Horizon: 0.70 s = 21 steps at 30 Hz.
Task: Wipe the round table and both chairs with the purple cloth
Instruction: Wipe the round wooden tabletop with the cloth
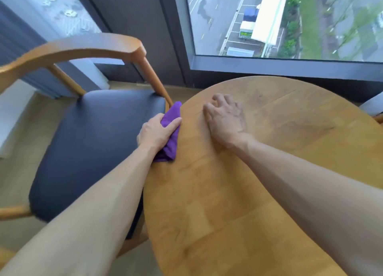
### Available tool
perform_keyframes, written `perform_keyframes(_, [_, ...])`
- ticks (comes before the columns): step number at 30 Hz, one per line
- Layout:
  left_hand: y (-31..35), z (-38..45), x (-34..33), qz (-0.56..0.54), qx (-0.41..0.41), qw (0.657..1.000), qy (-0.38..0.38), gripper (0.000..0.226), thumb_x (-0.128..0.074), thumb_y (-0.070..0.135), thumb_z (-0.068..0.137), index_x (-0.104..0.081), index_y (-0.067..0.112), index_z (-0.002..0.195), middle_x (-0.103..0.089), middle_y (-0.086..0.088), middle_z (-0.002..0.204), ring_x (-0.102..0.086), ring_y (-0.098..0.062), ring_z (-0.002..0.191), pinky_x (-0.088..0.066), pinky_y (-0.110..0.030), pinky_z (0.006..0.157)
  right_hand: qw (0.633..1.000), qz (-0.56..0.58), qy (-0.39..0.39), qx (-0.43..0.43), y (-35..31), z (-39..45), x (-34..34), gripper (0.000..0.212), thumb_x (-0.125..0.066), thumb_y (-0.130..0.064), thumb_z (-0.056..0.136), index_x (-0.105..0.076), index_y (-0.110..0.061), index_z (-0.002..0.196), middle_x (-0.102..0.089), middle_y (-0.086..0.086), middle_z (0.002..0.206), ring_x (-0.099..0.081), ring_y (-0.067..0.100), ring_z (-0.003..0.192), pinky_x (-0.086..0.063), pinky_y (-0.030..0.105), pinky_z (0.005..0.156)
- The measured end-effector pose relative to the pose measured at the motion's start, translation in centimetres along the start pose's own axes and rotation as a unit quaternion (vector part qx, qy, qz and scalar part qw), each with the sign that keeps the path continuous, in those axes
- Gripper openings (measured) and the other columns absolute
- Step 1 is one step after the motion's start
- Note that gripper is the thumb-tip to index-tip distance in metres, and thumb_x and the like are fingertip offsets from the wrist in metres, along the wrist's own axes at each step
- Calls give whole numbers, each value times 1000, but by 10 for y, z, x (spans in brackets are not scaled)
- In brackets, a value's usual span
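the round wooden table (pixel 259 182) stands under the window (pixel 290 20), a chair (pixel 87 143) with a dark seat close at its left edge. the left hand (pixel 156 131) has its grip clamped around the bunched purple cloth (pixel 171 134) against that table edge, while the right hand (pixel 224 118) rests on the tabletop, fingers loosely curled, holding nothing.

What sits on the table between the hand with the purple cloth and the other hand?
Nothing: in the head view only bare wood of the round table lies between the left hand, gripping the purple cloth, and the right hand.

Chair (pixel 97 143) crowds table (pixel 269 172) left edge.
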<state>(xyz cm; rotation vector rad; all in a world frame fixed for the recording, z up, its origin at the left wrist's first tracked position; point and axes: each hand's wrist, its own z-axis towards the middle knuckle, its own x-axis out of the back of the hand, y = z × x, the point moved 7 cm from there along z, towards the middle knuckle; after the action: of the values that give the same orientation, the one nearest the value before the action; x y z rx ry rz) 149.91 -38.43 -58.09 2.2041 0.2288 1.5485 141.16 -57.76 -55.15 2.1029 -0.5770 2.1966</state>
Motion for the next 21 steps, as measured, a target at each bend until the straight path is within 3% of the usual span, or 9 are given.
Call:
perform_keyframes(9, [-83, -141, -11, -66, 176, 975, 117, 67, -41, 79, 86, -51, 22, 120, -66, -8, 113, -59, -34, 110, -45, -41, 88, 993, 35, -75, 84, -71, -134, -13, 30, -51, -25, 96, -56, -28, 125, -44, 1, 133, -40, 25, 124, -44, 39, 96])
perform_keyframes(12, [-94, -180, -20, -101, 219, 961, 136, 67, -42, 78, 87, -46, 20, 121, -65, -10, 116, -59, -35, 109, -44, -41, 87, 991, 48, -84, 95, -78, -175, -13, 29, -52, -22, 95, -56, -28, 124, -43, 1, 133, -40, 24, 123, -44, 37, 97])
perform_keyframes(15, [-101, -213, -30, -139, 243, 950, 139, 67, -43, 77, 86, -45, 18, 117, -63, -13, 116, -59, -37, 108, -48, -45, 91, 990, 59, -88, 88, -79, -208, -11, 29, -52, -20, 95, -57, -26, 124, -43, 2, 132, -41, 25, 121, -44, 36, 97])
perform_keyframes(18, [-103, -246, -41, -172, 266, 936, 155, 67, -44, 76, 87, -45, 17, 119, -62, -14, 119, -57, -38, 110, -42, -41, 85, 991, 82, -90, 65, -72, -238, -8, 30, -52, -16, 95, -58, -24, 122, -43, 2, 131, -41, 23, 120, -45, 34, 96])
perform_keyframes(21, [-102, -279, -56, -192, 299, 918, 179, 68, -44, 72, 90, -43, 12, 123, -61, -17, 124, -56, -39, 117, -42, -45, 91, 988, 119, -95, 29, -63, -269, -6, 32, -52, -10, 92, -60, -22, 122, -43, 3, 129, -42, 23, 119, -46, 33, 95])
